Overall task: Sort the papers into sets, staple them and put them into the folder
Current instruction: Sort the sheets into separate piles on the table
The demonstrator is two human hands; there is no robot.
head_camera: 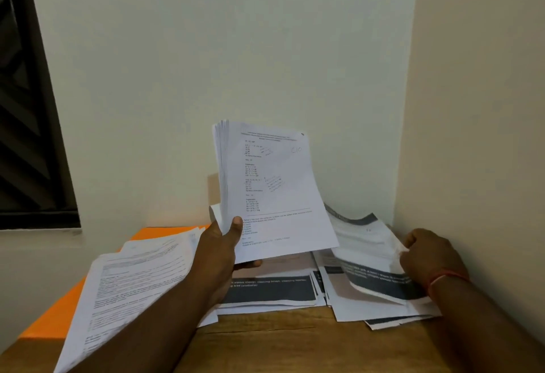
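Left hand (227,243) grips a thick stack of printed sheets (271,189), thumb across the front page, holding it upright above the middle of the table (295,340). Right hand (427,251) has its fingers curled into the dark-banded pile (368,254) at the table's far right corner and seems to pinch a sheet that bends upward there. A second banded pile (271,287) lies just beside it toward the middle, partly under the raised stack. A text-page pile (132,278) fans out over the orange folder (59,307) along the left edge.

Sorting looks under way: three rough piles are laid out, but the stack in hand is large and unsorted by the look of it. No stapler is in view, I can make out no staples, and nothing sits inside the folder, so stapling and filing both remain.
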